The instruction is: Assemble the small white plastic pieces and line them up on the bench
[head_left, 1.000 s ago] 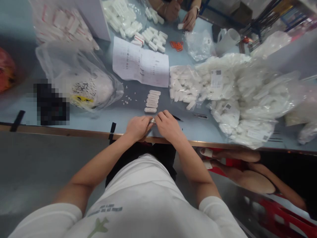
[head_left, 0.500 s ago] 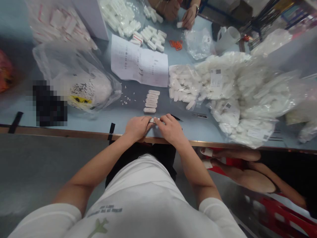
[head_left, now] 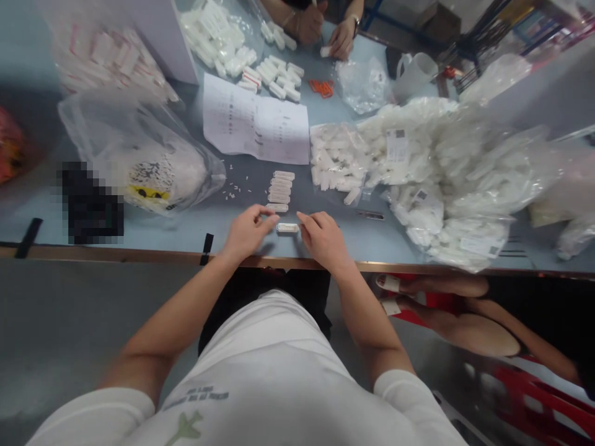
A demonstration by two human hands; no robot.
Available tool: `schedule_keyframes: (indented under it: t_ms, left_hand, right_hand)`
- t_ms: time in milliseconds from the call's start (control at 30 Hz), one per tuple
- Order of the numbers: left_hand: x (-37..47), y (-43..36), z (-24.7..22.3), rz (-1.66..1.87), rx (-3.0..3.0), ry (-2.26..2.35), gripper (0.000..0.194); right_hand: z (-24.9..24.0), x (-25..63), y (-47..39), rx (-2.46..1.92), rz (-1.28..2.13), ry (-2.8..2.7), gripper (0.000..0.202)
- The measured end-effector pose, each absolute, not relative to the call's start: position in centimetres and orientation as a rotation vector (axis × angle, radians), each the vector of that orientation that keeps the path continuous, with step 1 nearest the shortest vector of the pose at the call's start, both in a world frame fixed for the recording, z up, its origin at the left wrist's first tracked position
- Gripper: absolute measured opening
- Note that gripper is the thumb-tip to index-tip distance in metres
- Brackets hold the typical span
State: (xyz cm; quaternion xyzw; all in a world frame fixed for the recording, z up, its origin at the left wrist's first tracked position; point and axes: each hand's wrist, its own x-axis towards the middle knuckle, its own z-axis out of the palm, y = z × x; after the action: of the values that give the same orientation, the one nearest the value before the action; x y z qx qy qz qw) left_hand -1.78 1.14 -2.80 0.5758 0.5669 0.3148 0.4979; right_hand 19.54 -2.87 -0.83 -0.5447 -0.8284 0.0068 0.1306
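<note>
On the table near its front edge lies a small white rectangular plastic piece (head_left: 287, 228), between my two hands. My left hand (head_left: 248, 232) is just left of it, fingers apart and bent, with nothing held. To its right is my right hand (head_left: 321, 237), fingers loosely extended, the fingertips close to the piece's end; whether they touch it I cannot tell. Beyond them, several similar white pieces (head_left: 279, 191) lie in a neat column. Tiny white bits (head_left: 235, 190) are scattered left of the column.
Clear bags of white parts (head_left: 339, 158) cover the right side. A plastic bag with a yellow print (head_left: 155, 179) lies left. Printed paper (head_left: 255, 121) is behind the column. Tweezers (head_left: 370, 215) lie right. Across the table a co-worker's hand (head_left: 341, 40) holds a white piece.
Both hands have come off the white piece and moved apart. It now lies on the table in the gap between them. The view has shifted slightly.
</note>
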Motion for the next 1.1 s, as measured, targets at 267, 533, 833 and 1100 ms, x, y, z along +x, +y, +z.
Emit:
schedule_keyframes:
  t_ms: [267,533,833,1100]
  left_hand:
    - [-1.2,1.5,-0.3,0.867,0.358,0.851,0.040]
    - [0.0,0.3,0.0,0.819,0.252,0.703,0.054]
    - [0.5,-0.2,0.2,0.816,0.322,0.719,0.053]
    - [0.4,-0.5,0.1,0.844,0.380,0.766,0.041]
  right_hand:
    - [0.2,17.8,-2.9,-1.473,0.059,-2.266,0.026]
    - [0.8,15.4,-2.9,-1.410,0.000,-2.381,0.022]
    - [0.6,14.9,-2.8,-1.458,0.017,-2.437,0.028]
    - [0.6,15.7,-2.7,-1.463,0.132,-2.331,0.021]
